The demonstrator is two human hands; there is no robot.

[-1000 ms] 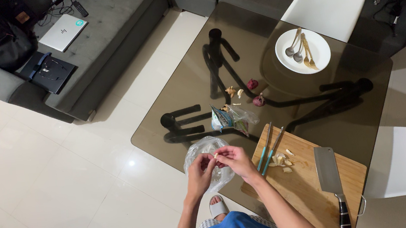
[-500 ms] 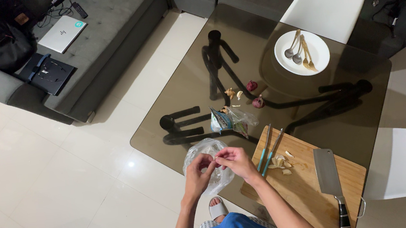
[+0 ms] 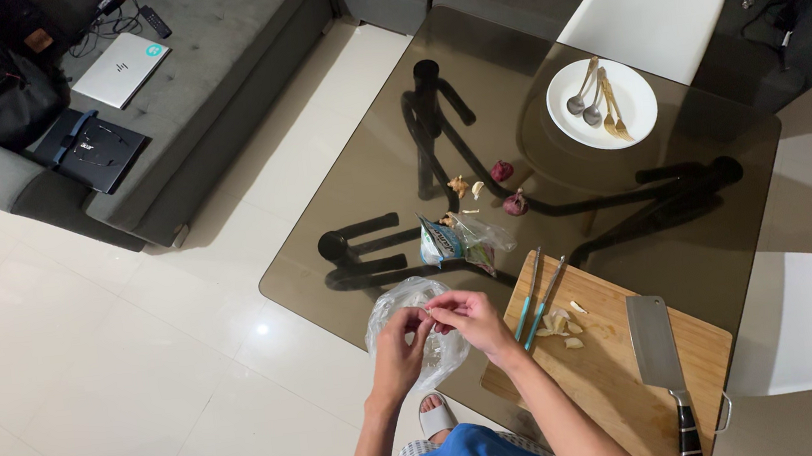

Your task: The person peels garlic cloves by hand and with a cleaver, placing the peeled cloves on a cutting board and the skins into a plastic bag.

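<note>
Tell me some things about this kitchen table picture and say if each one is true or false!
1. Both hands hold a small pale garlic clove over a clear plastic bag. True: the left hand and right hand pinch it together.
2. The cleaver lies on the floor. False: it rests on the wooden cutting board.
3. The white plate holds spoons and a fork. True.
4. The peeled garlic pieces sit on the plate. False: they lie on the cutting board, beside two teal-handled tools.
5. Two small purple onions lie on the glass table. True.
</note>
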